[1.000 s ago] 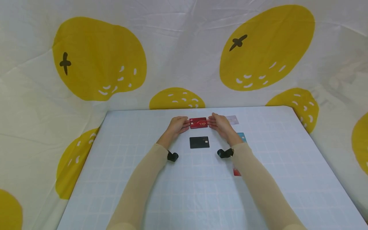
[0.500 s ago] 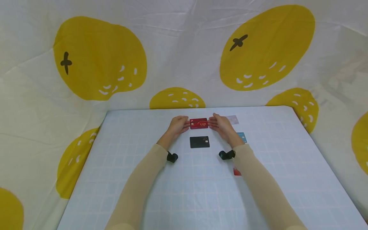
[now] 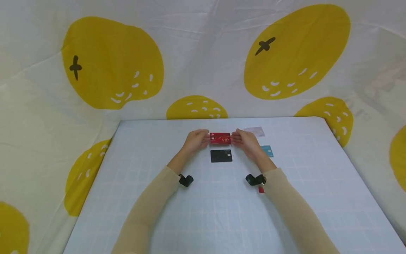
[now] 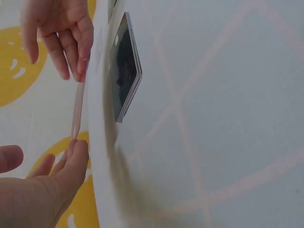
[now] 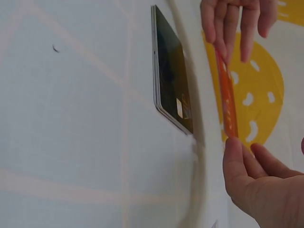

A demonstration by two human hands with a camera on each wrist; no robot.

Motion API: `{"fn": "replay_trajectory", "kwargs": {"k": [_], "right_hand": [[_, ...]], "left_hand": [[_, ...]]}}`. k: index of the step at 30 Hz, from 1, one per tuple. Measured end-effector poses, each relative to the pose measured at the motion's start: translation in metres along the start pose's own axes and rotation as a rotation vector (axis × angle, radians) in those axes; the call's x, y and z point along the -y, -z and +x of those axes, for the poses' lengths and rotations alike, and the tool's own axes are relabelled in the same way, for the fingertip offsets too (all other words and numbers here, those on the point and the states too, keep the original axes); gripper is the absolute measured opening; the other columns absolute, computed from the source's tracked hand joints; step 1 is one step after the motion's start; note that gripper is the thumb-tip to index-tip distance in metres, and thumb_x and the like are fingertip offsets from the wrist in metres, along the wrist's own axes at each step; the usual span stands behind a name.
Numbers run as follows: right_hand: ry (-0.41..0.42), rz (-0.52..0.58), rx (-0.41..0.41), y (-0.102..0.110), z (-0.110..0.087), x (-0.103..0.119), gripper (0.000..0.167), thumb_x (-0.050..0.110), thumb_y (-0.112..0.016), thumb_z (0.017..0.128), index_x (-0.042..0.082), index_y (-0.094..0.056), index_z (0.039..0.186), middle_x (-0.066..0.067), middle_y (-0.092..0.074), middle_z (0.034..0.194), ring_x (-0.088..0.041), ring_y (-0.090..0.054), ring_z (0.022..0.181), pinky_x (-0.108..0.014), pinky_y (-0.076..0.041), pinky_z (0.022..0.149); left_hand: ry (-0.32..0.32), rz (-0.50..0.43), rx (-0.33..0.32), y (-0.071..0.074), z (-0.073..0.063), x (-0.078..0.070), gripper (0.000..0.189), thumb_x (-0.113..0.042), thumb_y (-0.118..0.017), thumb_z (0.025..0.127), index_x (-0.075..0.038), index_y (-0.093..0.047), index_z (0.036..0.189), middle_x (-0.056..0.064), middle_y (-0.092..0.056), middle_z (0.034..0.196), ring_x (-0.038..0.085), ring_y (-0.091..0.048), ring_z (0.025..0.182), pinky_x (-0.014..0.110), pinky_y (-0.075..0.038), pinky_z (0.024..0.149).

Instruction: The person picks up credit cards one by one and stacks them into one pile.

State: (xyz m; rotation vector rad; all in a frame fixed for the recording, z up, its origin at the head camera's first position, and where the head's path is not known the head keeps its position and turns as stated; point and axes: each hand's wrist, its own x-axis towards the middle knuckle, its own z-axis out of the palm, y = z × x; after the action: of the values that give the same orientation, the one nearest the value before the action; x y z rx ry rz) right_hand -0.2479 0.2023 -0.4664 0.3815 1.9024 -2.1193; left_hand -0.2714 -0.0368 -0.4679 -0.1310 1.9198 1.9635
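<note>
A red card with "VIP" on it (image 3: 220, 138) is held off the table between the fingertips of both hands, one at each short end. My left hand (image 3: 194, 141) supports its left end with nearly straight fingers, the thumb apart from the card. At the right end, the fingers of my right hand (image 3: 248, 143) touch it the same way. Just nearer to me than the red card lies a black card with a chip (image 3: 221, 156). Seen edge-on in the left wrist view, it tops a thin stack of cards (image 4: 126, 66).
To the right lie a pale lilac card (image 3: 257, 132) and a blue card (image 3: 268, 151), partly behind the right hand and forearm. A red card corner (image 3: 261, 189) shows beside the right sleeve. A fruit-patterned cloth (image 3: 203, 63) rises behind the table (image 3: 127, 155).
Both hands and the red card have come slightly toward me, closer to the black card. Both wrists have moved nearer and somewhat apart. The lilac card shows more fully.
</note>
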Motion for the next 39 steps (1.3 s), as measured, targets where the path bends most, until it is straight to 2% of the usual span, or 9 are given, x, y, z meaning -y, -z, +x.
{"fn": "replay_trajectory", "kwargs": {"k": [8,16,24,31,39], "right_hand": [[0.075,-0.078,0.066,-0.001,-0.027,-0.006,0.052,0.031,-0.041,0.109,-0.011,-0.046,0.138,-0.023,-0.052,0.137,-0.033,-0.055,0.124,-0.033,-0.047,0.101],[0.094,-0.053,0.074,-0.001,-0.044,-0.02,0.05,0.027,-0.041,0.109,-0.013,-0.046,0.139,-0.027,-0.053,0.137,-0.036,-0.055,0.124,-0.037,-0.046,0.102],[0.054,-0.043,0.051,0.0,-0.052,-0.03,0.045,0.024,-0.042,0.109,-0.01,-0.047,0.139,-0.026,-0.054,0.136,-0.033,-0.056,0.122,-0.037,-0.046,0.102],[0.034,-0.069,0.068,0.001,-0.054,-0.037,0.048,0.028,-0.044,0.109,-0.007,-0.046,0.141,-0.023,-0.053,0.137,-0.034,-0.054,0.125,-0.039,-0.044,0.104],[0.028,-0.063,0.058,0.001,-0.055,-0.039,0.047,0.027,-0.045,0.108,-0.008,-0.048,0.139,-0.023,-0.054,0.136,-0.034,-0.054,0.124,-0.037,-0.045,0.104]], "left_hand": [[-0.029,0.065,0.054,0.003,-0.025,0.005,0.043,-0.03,-0.054,0.105,-0.001,-0.056,0.137,0.012,-0.064,0.127,0.023,-0.064,0.113,0.037,-0.052,0.095],[-0.042,0.069,0.082,0.001,-0.046,0.017,0.044,-0.024,-0.051,0.105,0.003,-0.053,0.14,0.014,-0.061,0.132,0.026,-0.062,0.115,0.038,-0.049,0.098],[-0.056,0.068,0.104,-0.002,-0.056,0.026,0.046,-0.025,-0.051,0.106,0.005,-0.051,0.141,0.017,-0.06,0.133,0.029,-0.061,0.116,0.037,-0.05,0.097],[-0.05,0.054,0.114,-0.003,-0.058,0.03,0.043,-0.02,-0.05,0.106,0.007,-0.052,0.139,0.019,-0.059,0.133,0.028,-0.06,0.117,0.038,-0.049,0.099],[-0.028,0.104,0.092,-0.006,-0.058,0.03,0.043,-0.024,-0.05,0.106,0.004,-0.054,0.139,0.016,-0.061,0.132,0.025,-0.06,0.115,0.035,-0.049,0.098]]}}
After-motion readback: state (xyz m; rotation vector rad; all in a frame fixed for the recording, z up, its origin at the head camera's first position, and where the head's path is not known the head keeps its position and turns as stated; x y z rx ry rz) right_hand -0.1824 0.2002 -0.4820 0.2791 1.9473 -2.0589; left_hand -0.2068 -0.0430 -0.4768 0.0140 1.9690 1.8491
